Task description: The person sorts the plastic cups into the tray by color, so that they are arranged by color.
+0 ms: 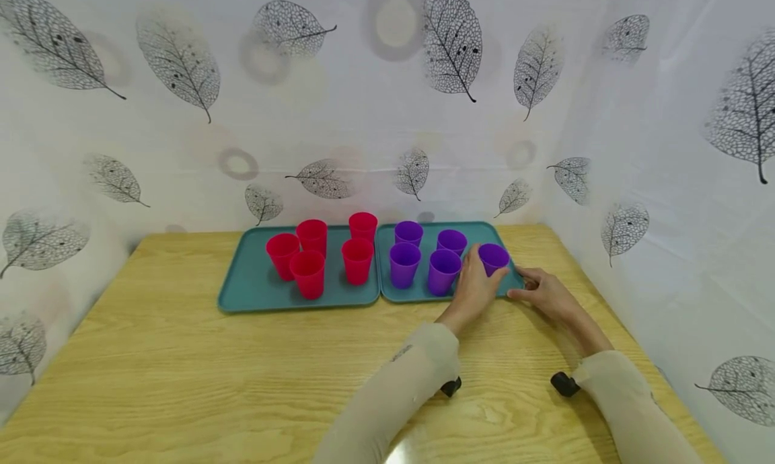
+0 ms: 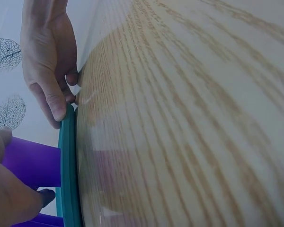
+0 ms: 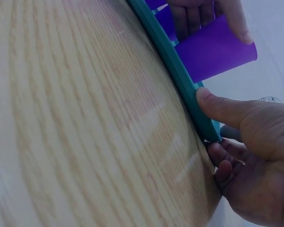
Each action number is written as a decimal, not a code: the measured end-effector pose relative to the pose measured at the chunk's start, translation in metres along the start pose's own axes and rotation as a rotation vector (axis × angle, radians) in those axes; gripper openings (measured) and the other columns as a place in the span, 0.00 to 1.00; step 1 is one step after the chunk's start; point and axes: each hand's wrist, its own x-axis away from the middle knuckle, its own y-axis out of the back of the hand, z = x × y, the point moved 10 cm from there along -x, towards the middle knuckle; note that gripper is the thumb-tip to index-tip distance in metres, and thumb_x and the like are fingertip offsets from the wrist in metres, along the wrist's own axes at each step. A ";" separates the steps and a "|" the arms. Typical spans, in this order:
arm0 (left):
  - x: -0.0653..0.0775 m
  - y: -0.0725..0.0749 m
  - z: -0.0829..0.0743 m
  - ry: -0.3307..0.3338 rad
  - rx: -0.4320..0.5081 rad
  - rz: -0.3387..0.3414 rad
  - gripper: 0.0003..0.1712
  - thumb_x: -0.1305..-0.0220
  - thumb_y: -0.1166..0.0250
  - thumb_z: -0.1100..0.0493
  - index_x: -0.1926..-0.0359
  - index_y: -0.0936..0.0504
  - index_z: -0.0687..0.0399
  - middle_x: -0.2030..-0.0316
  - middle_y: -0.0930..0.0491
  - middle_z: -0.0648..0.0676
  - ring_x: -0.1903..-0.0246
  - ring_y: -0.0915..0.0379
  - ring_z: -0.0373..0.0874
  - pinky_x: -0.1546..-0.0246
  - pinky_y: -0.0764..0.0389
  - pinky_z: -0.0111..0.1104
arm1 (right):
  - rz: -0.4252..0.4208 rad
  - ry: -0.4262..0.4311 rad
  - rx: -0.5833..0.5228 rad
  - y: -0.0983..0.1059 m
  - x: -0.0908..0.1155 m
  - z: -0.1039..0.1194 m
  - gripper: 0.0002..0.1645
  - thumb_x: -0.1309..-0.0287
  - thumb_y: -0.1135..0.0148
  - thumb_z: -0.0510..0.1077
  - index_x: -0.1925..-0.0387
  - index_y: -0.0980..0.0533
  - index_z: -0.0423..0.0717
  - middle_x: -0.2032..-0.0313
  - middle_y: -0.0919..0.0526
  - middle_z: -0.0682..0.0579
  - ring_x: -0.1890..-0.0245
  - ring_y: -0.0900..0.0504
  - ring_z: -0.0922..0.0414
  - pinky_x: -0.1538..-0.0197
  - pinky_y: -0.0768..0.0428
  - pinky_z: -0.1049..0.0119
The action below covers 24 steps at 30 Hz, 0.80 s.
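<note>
My left hand [image 1: 472,290] grips the rightmost purple cup [image 1: 493,257], thumb on its near side and fingers round its far left side. That cup stands upright at the right end of a teal tray [image 1: 478,231]. In the right wrist view, the base of the purple cup [image 3: 217,49] is right at the tray floor. My right hand [image 1: 549,296] pinches the tray's near right corner; the right wrist view shows its thumb over the rim and its fingers curled below. Several other purple cups [image 1: 403,265] stand on the same tray, left of my left hand.
A second teal tray [image 1: 245,276] adjoins on the left, bearing several upright red cups [image 1: 308,274]. Both trays lie near the back of a wood-grain table [image 1: 272,376]. A leaf-patterned white curtain [image 1: 363,114] hangs behind and along the sides.
</note>
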 end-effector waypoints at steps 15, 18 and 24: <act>0.023 0.006 0.010 0.044 -0.034 0.070 0.53 0.28 0.33 0.50 0.19 0.54 0.65 0.20 0.49 0.62 0.23 0.48 0.54 0.24 0.41 0.43 | -0.001 0.008 -0.032 -0.007 -0.002 0.001 0.45 0.33 0.29 0.48 0.27 0.38 0.27 0.38 0.28 0.28 0.56 0.27 0.49 0.55 0.26 0.64; 0.032 0.005 0.009 0.032 -0.033 0.115 0.53 0.27 0.33 0.49 0.19 0.56 0.65 0.20 0.51 0.63 0.22 0.51 0.53 0.23 0.43 0.42 | 0.006 0.000 -0.025 -0.006 -0.001 0.000 0.46 0.33 0.30 0.49 0.26 0.38 0.28 0.36 0.29 0.27 0.52 0.26 0.45 0.50 0.25 0.59; 0.048 0.010 0.005 -0.025 -0.032 0.139 0.50 0.27 0.34 0.48 0.18 0.53 0.59 0.21 0.46 0.59 0.22 0.49 0.50 0.24 0.41 0.42 | 0.009 -0.002 -0.023 -0.002 0.002 0.000 0.46 0.33 0.30 0.50 0.26 0.39 0.28 0.34 0.31 0.25 0.45 0.24 0.39 0.44 0.24 0.51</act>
